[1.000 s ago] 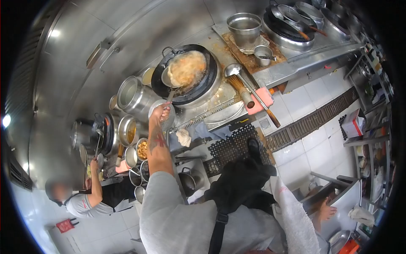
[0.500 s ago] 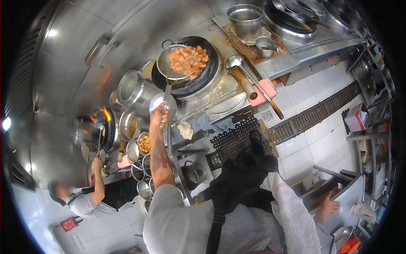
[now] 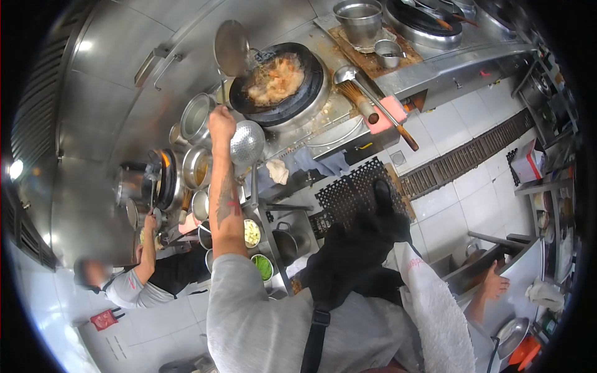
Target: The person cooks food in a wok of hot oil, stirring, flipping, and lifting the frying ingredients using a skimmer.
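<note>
My left hand (image 3: 222, 121) is closed around the handle of a round wire strainer (image 3: 231, 48), which is raised and tilted beyond the far left rim of a black wok (image 3: 314, 102). Pieces of food (image 3: 277, 81) bubble in hot oil in the wok. A perforated metal ladle (image 3: 247, 142) lies just right of my left hand, its handle pointing down. At the lower right my right hand (image 3: 495, 283) has its fingers apart, resting against a metal door or drawer front (image 3: 519, 289).
A ladle (image 3: 345, 75), a bristle brush (image 3: 357, 96) and a pink cloth (image 3: 388, 112) lie right of the wok. Metal pots (image 3: 198, 115) stand to its left. A co-worker (image 3: 140, 286) cooks at another wok on the left. A black perforated mat (image 3: 351, 189) covers part of the floor.
The strainer has gone from inside the wok up and left out of it, tilting. The food, briefly exposed in it, is back in bubbling oil. The flames at the co-worker's wok have shrunk.
</note>
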Motion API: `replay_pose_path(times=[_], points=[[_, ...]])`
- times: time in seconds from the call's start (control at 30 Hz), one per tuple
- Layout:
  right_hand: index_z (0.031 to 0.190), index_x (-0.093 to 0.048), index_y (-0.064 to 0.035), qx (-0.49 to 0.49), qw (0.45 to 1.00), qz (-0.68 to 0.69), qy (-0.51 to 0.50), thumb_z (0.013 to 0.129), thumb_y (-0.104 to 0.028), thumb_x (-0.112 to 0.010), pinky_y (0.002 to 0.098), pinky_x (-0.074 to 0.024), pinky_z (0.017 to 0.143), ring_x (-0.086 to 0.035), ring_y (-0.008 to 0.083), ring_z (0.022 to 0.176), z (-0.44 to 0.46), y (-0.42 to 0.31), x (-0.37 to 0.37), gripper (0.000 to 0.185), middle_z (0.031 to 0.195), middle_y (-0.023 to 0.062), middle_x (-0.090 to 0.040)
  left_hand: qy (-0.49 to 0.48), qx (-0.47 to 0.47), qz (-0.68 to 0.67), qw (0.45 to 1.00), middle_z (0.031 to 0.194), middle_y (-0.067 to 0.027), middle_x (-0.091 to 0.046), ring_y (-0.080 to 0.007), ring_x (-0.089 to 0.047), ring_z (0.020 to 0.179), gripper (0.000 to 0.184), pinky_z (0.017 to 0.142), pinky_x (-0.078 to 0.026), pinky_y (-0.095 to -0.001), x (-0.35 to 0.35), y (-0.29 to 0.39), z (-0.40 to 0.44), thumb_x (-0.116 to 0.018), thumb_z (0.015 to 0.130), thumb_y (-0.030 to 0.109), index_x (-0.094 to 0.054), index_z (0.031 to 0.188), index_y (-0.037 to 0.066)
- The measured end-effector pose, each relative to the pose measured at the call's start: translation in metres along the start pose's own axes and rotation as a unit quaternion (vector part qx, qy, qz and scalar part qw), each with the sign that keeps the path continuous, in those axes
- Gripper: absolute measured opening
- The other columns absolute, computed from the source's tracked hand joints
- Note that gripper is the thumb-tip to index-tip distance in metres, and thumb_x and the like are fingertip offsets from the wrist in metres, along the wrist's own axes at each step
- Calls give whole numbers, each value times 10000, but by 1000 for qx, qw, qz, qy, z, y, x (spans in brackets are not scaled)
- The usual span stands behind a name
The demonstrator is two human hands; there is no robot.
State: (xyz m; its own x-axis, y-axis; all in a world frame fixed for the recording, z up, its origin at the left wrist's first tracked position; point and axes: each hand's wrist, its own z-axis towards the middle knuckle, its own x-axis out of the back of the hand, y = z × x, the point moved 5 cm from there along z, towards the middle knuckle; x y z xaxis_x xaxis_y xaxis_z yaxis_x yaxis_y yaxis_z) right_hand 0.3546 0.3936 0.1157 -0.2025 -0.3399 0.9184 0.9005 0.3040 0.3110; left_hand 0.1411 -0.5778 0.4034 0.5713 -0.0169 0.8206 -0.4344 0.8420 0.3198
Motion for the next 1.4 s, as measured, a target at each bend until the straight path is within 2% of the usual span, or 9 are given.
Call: replay_pose_path(times=[0.2,0.3,0.37,0.6,0.8,1.0,1.1,1.27,1.4], points=[[1437,-369,-23,-2,1000,-2,20,691,-904,-412,622,-304,1025,-358,334,1370,-2,-1,1,1155,1492,170,-372,0,47,-38,998,892,-287,-643,-458,-619,922,263,811,-498,-480,47,66,-75,-511,925,197,-661,1043,16],[1440,-365,-25,-5,1000,-21,9,693,-901,-413,626,-301,1026,-356,331,1373,-3,-1,6,1153,1502,165,-362,4,-38,-59,998,894,-287,-640,-451,-619,930,244,823,-497,-482,-38,38,-78,-512,916,190,-662,1021,29],[1446,-360,-34,-4,1000,-26,1,692,-902,-413,622,-299,1032,-348,327,1380,-3,4,3,1152,1515,154,-347,-198,-45,12,979,928,-292,-639,-457,-614,952,238,831,-494,-488,-119,4,-44,-497,914,176,-659,1019,36],[1453,-348,-39,-11,1000,-3,-11,698,-886,-440,606,-286,1049,-334,314,1387,1,1,2,1139,1520,144,-337,28,27,-50,998,911,-290,-641,-488,-606,914,219,814,-481,-522,-44,50,-23,-517,880,174,-661,911,11],[1450,-357,-41,-2,999,-41,-4,705,-886,-425,608,-312,1023,-368,310,1366,1,1,12,1128,1506,136,-366,-71,20,-4,997,919,-303,-638,-484,-611,910,218,794,-484,-530,-71,6,-41,-510,891,152,-668,944,13],[1452,-361,-52,-9,999,-40,0,706,-887,-417,599,-322,1017,-371,292,1369,1,-7,10,1121,1499,124,-382,39,38,-9,998,924,-296,-640,-475,-613,915,226,784,-489,-522,3,43,-92,-520,889,161,-675,941,5],[1461,-347,-56,-6,998,-57,-1,713,-884,-410,595,-312,1027,-360,280,1380,5,3,7,1118,1510,121,-369,-114,52,55,991,907,-286,-648,-467,-621,912,239,778,-497,-512,-108,-23,-45,-525,893,169,-678,955,-4],[1465,-343,-60,2,998,-59,-18,716,-889,-394,602,-307,1031,-338,264,1397,6,-2,0,1118,1519,115,-355,59,-20,-59,996,814,-309,-622,-500,-608,852,213,751,-494,-516,-69,43,-10,-516,893,152,-662,869,-1],[1439,-375,-38,-34,998,-46,-35,720,-889,-382,608,-321,1022,-327,282,1397,11,-19,5,1115,1514,144,-347,3,23,-46,999,855,-305,-633,-495,-607,880,203,784,-490,-527,-83,47,-32,-522,898,157,-660,926,10]])
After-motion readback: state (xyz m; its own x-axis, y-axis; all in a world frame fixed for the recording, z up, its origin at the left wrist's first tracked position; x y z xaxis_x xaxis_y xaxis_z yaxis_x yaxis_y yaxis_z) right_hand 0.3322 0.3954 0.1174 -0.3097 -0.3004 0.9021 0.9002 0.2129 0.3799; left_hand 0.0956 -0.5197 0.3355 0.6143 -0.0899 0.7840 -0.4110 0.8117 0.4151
